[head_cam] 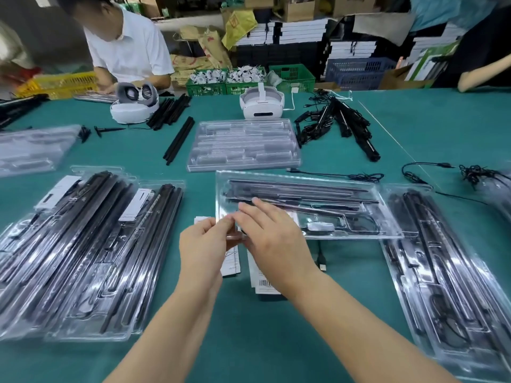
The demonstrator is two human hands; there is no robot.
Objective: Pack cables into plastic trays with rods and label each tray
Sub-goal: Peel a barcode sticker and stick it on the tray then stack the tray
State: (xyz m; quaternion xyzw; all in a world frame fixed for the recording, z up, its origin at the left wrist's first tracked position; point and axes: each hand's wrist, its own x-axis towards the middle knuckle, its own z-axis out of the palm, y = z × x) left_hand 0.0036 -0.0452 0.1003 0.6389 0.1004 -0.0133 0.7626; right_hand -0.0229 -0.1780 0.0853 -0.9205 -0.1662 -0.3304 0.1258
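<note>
At far left I see two packed trays (91, 252) lying side by side, each filled with rods and topped with a white label (59, 193); their long axes run diagonally away from me.

At centre, my left hand (203, 244) is curled, thumb and forefinger pinching a small clear or white piece at the tray's near-left corner; I cannot tell whether that piece is a label backing or tape. My right hand (269, 239) lies just beside it, fingers mostly straight and extended over the same spot, touching the piece or the corner; the contact is too blurred to confirm.

The tray (304, 203) in hand sits directly ahead of both hands, long axis running left to right across the table (276, 341); rods and a coiled cable (359, 222) lie inside it. The label stack (262, 280) lies on the table under my right wrist, nearer the right hand.

In my judgement, the coming move is a short forward placement onto the tray's left end, and both hands are equally near.

At right, another packed tray (448, 286) lies diagonally; loose cables (414, 175) lie beyond it.
</note>
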